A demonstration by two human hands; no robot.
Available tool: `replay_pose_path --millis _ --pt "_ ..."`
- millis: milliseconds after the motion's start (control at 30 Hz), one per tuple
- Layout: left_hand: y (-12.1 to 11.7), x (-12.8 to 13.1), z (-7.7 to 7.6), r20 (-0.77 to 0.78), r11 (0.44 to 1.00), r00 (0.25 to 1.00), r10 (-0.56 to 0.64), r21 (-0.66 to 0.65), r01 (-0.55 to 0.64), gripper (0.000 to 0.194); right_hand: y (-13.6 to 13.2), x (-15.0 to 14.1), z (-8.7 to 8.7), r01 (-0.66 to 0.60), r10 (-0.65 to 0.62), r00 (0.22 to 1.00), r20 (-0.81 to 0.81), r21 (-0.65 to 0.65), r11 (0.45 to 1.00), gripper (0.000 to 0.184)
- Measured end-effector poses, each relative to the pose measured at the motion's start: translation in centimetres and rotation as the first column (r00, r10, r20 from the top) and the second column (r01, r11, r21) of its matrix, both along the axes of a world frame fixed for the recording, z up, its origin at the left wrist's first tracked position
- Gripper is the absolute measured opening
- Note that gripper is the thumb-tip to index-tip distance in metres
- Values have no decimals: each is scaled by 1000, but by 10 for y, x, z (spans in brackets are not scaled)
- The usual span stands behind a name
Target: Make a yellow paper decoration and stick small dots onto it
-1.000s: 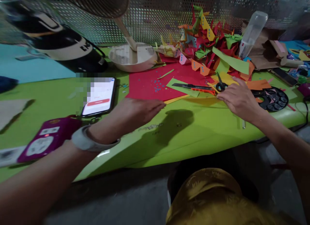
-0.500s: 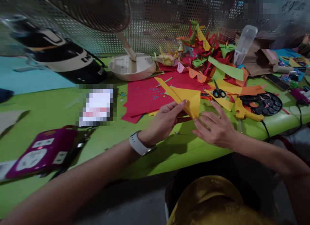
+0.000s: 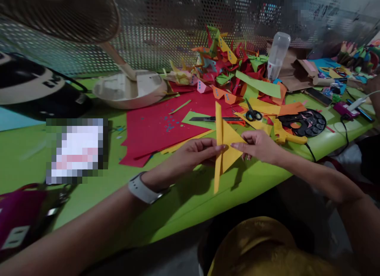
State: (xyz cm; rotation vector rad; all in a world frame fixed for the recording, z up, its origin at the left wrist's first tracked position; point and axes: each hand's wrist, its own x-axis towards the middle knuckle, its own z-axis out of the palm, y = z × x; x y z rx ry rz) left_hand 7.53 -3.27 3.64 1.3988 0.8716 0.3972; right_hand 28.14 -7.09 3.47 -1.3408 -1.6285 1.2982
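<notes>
A folded piece of yellow paper (image 3: pixel 230 155) is held up over the near part of the green table (image 3: pixel 113 212). It is a triangle with a long narrow strip standing upright along its left side. My left hand (image 3: pixel 200 151), with a pale watch strap at the wrist, pinches the strip at its middle. On the triangle's right corner, my right hand (image 3: pixel 257 145) is closed, thumb on top and fingers partly hidden behind. Just beyond the paper lie a utility knife (image 3: pixel 208 118) and black scissors (image 3: pixel 252 111).
Red sheets (image 3: pixel 142 125) with blue specks lie left of centre. Behind them are a fan base (image 3: pixel 145 98) and a heap of coloured paper pieces (image 3: pixel 231 66). A yellow glue gun (image 3: pixel 289 137) and a black palette (image 3: pixel 308 121) lie right. Purple power strip (image 3: pixel 18 216) at left.
The yellow paper has turned so its strip stands upright, triangle pointing right. My right hand has gone from loosely spread fingers to gripping the corner. The view has shifted right, uncovering the utility knife.
</notes>
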Motion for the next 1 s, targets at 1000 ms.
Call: replay_pose_path --millis 1000 --pt "11 -28 -22 -30 973 978 205 119 -200 10 108 73 35 283 -208 675 708 12 959 25"
